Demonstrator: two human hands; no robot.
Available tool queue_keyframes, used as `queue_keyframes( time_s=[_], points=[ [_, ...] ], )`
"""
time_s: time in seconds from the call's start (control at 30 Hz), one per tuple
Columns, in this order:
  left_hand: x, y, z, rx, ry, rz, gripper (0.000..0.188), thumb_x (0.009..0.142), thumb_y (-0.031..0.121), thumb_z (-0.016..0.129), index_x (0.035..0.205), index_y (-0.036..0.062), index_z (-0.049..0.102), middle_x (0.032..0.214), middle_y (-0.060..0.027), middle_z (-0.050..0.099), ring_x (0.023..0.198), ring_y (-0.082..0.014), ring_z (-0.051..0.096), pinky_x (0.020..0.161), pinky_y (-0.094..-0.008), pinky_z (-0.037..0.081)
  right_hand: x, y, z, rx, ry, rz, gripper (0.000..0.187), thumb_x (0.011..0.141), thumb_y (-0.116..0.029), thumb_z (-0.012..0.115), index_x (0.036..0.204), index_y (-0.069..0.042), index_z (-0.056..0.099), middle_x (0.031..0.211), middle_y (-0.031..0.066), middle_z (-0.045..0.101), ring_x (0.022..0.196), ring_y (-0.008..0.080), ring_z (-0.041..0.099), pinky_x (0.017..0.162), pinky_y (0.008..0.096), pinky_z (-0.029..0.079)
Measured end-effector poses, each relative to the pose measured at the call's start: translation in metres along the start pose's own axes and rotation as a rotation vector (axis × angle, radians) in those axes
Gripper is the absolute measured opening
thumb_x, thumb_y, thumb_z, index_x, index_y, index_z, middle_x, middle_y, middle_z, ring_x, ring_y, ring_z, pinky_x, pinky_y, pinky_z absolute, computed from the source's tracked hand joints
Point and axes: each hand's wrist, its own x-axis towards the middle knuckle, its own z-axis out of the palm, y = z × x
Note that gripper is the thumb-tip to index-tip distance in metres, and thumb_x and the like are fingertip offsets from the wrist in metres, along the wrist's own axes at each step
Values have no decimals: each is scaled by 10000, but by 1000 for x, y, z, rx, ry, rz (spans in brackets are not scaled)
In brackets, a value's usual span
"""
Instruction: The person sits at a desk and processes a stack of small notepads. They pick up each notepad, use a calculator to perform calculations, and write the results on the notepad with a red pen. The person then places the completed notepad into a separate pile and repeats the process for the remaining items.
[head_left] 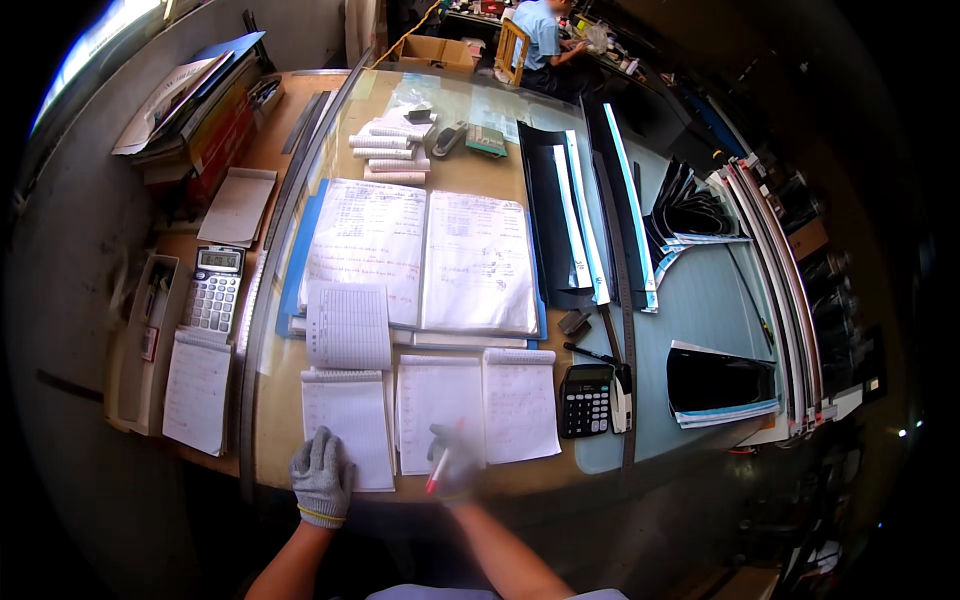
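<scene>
Fingers of the left hand, gloved in grey knit: laid flat and slightly parted on the lower part of a lined notepad, seemingly to steady it. Right hand, likewise gloved and blurred: fingers closed on a red-and-white pen, held slantwise over the near edge of the middle pad; which fingers do the pinching I cannot tell. One turned-up leaf, folded back above the lined notepad, presumably so the sheet beneath lies exposed. One written pad, just beside the middle one, both within easy view. One open ledger, beyond the pads on a blue folder, apparently spread for reading from this seat. One black calculator, right of the pads, probably there for handy reach. One silver calculator, far left. Several curled paper slips, stacked behind the ledger. One tabletop, glass-covered, bearing the pads. One seated co-worker, well apart, beyond the far edge.
</scene>
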Motion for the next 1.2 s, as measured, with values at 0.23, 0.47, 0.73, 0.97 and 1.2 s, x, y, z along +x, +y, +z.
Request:
queue_keyframes(
  time_s=[0.23, 0.47, 0.73, 0.97, 1.2],
  points=[
    [-1, -1, 2, -15, 31, 3, 556, 807, 205, 749, 1306, 1, 616, 1442, -220, 564, 1238, -445, 547, 1082, -539, 406, 6, -19, -3, -113, -20, 30, 219, 988, -49, 570, 1170, -9, 686, 732, 41, 617, 695, 141, 647, 644, 300, 543],
    [-2, 0, -1, -9, 30, 10, 540, 819, 205, 735, 1303, -4, 618, 1428, -223, 572, 1241, -448, 546, 1088, -531, 410, 45, 16, -96, 42, 395, -36, 320, 839, -11, 765, 1136, -27, 646, 1095, 109, 667, 1020, 199, 645, 750, 349, 597],
    [-2, 2, 0, -25, 14, -10, 529, 855, 216, 706, 1332, 10, 605, 1450, -201, 562, 1282, -439, 517, 1113, -529, 389, 78, 49, -225, -895, 362, -50, 902, 550, -178, 969, 1338, -108, 537, 1468, 210, 517, 1379, 425, 451, 1158, 532, 356],
    [-2, 1, 2, 0, 30, 1, 514, 857, 190, 702, 1328, 11, 604, 1444, -201, 566, 1271, -438, 523, 1111, -529, 390, 81, 40, -225, -994, 315, 19, 906, 587, -266, 958, 1366, -133, 514, 1533, 198, 467, 1433, 447, 380, 1182, 554, 320],
    [-2, 2, 2, -4, 26, -8, 522, 856, 188, 704, 1338, 18, 597, 1451, -195, 561, 1280, -435, 516, 1112, -531, 388, 79, 46, -230, -1027, 305, 3, 849, 594, -291, 957, 1307, -127, 528, 1531, 186, 467, 1419, 457, 386, 1162, 577, 339]
  ],
)
